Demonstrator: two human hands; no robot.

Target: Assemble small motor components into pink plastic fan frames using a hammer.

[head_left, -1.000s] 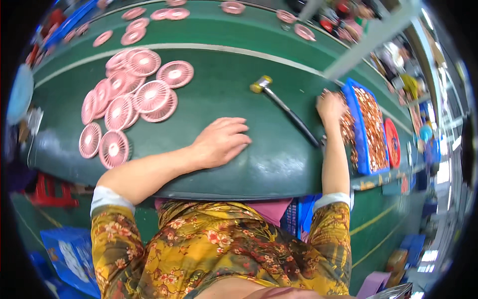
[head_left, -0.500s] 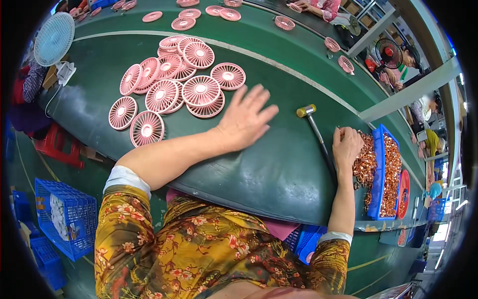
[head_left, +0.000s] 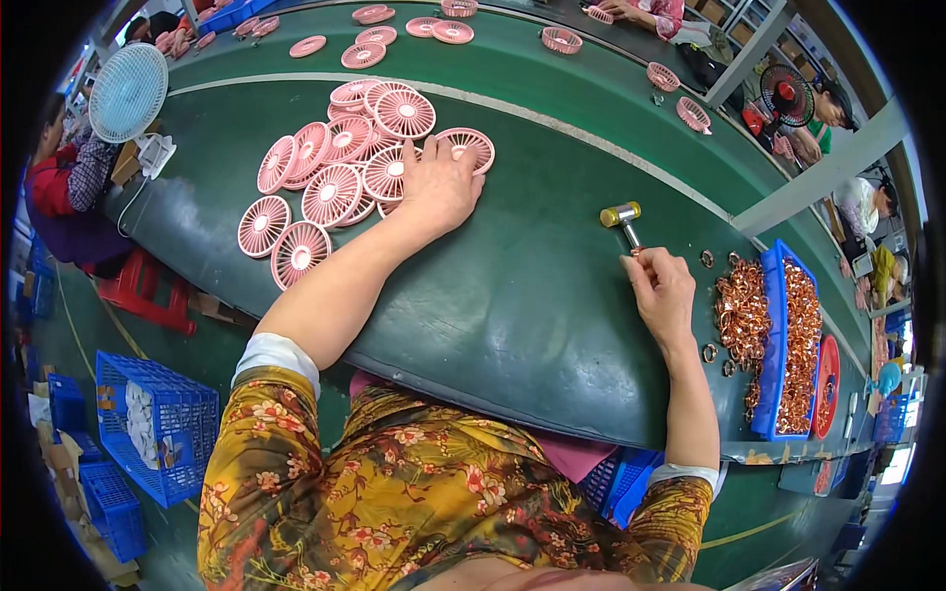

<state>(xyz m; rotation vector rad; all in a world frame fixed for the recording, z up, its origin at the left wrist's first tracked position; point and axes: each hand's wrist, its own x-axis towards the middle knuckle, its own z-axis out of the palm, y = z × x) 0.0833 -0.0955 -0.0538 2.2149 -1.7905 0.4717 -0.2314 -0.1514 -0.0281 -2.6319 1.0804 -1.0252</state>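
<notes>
Several pink round fan grilles [head_left: 332,195] lie in an overlapping heap on the green-topped table. My left hand [head_left: 440,189] rests over the heap's right side, fingers apart, the fingertips touching the grilles. One pink grille [head_left: 477,148] at the right of the heap is partly covered by these fingers. My right hand [head_left: 664,297] is closed in a pinch, a small copper-coloured ring [head_left: 637,251] showing at its fingertips. Just beyond it lies a mallet [head_left: 621,214] with a yellow-ended head; its handle runs under this hand and is mostly hidden.
Loose copper rings [head_left: 743,313] are piled beside a long blue bin [head_left: 772,340] full of them, with a red round tray [head_left: 826,386] past it. A conveyor belt [head_left: 552,94] carries pink parts. A light-blue fan [head_left: 128,94] stands left; co-workers sit farther off.
My left hand has moved left onto the grilles. The right hand has come away from the ring pile toward the mallet, a ring now in its fingertips. The view has shifted slightly.
</notes>
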